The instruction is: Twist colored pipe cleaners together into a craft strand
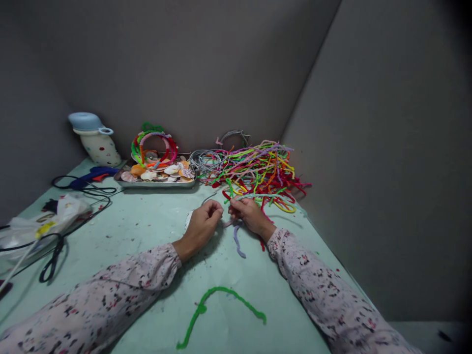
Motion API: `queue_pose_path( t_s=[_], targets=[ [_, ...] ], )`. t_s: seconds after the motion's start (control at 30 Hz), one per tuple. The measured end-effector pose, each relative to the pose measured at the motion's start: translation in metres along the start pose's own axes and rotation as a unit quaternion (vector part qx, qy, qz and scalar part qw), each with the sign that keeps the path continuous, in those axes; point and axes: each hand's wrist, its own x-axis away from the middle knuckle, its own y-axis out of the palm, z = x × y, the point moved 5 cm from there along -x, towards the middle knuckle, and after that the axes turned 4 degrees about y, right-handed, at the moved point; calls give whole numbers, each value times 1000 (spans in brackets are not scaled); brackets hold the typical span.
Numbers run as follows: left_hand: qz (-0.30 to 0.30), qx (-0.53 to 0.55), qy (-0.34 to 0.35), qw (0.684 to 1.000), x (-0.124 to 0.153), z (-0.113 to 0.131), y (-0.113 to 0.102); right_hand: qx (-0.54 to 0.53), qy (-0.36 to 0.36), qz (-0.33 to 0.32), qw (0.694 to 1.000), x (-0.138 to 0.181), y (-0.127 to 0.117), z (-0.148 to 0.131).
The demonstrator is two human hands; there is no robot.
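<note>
My left hand [201, 227] is closed in a pinch above the middle of the table. What lies between its fingertips is hidden. A thin grey wire [209, 197] shows just behind it, and a white piece [188, 220] lies partly under it. My right hand [251, 215], a short gap away, pinches a pale green pipe cleaner [267, 195] that loops out to the right. A lilac pipe cleaner [238, 241] lies just below the right hand. Closer to me, a bent green pipe cleaner [221, 289] rests on the table.
Behind my hands sits a heap of coloured pipe cleaners [258, 164], with coiled grey wire [206, 160] beside it. A metal tray [157, 185] holds shells and pipe-cleaner rings [173, 147]. To the left are a bottle [98, 145], a blue tool [86, 178], black cables [59, 250] and a plastic bag [70, 211].
</note>
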Motion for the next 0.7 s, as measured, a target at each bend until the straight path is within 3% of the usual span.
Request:
queue_pose_path(
  t_s=[0.23, 0.6, 0.7],
  targets=[
    [-11, 6, -13, 1000, -1, -5, 2, -105, -14, 57, 993, -7, -13, 2],
    [-55, -87, 24, 994, 0, 3, 7, -136, -19, 137, 981, -6, -17, -3],
    [-61, -59, 10, 996, 1, 3, 7, -130, -23, 136, 982, -6, -19, -4]
  ],
)
